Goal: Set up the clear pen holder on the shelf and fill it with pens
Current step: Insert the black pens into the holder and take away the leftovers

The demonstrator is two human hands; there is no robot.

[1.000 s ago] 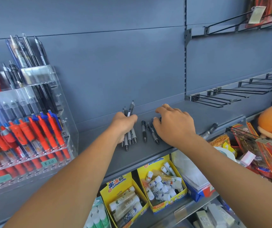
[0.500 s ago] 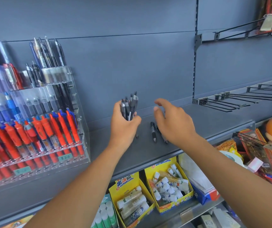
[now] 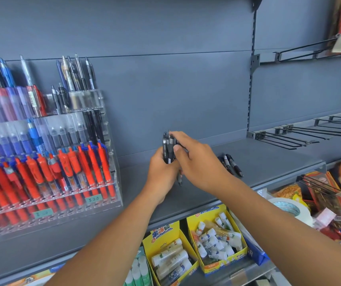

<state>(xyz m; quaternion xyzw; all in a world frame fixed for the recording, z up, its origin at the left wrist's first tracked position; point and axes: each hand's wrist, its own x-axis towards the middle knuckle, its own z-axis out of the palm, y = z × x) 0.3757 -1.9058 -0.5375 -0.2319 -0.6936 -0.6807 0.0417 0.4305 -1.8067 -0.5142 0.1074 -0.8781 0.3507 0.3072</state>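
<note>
At the centre of the frame my left hand [image 3: 162, 172] holds a bundle of dark pens [image 3: 168, 148] upright over the grey shelf [image 3: 268, 159], fingers clenched round the barrels. My right hand [image 3: 198, 162] meets it from the right, fingers curled over the pen tops and thumb pressed on the barrels, grasping the same bundle. A few loose pens [image 3: 232, 165] lie on the shelf right of centre, apart from both hands. The clear holder [image 3: 114, 182] stands at the left of the frame on that shelf, packed with orange, blue and black pens. Yellow glue boxes [image 3: 213, 244] sit on the level below, bottom centre.
</note>
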